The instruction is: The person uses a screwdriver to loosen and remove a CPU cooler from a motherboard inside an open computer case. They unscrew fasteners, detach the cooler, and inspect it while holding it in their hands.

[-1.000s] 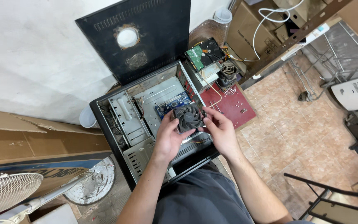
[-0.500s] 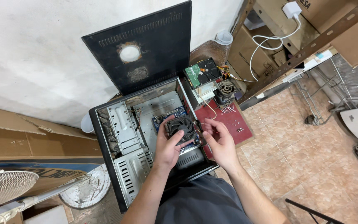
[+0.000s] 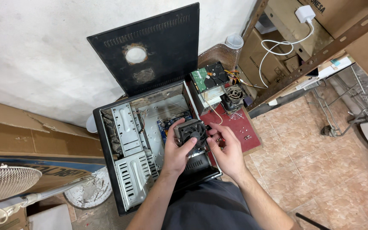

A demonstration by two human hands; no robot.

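Both hands, left hand (image 3: 176, 150) and right hand (image 3: 225, 150), grip the black square cooling fan (image 3: 191, 132) over the open black metal computer case (image 3: 150, 145). Judged mid-handling; steady alignment needed next.

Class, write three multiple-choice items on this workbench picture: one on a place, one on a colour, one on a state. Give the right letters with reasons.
1. Where is the black cooling fan with metal heatsink?
A. on the tiled floor
B. over the open black computer case, between both hands
C. on the wooden shelf

2. What colour is the mat right of the case?
A. red
B. green
C. yellow

3. What state is the case's black side panel in?
A. screwed onto the case
B. lying flat on the floor
C. taken off, leaning on the white wall

Answers: 1 B, the left hand grips the fan over the case, the right hand beside it. 2 A, the mat shows red. 3 C, the panel stands against the wall and the case interior is exposed.
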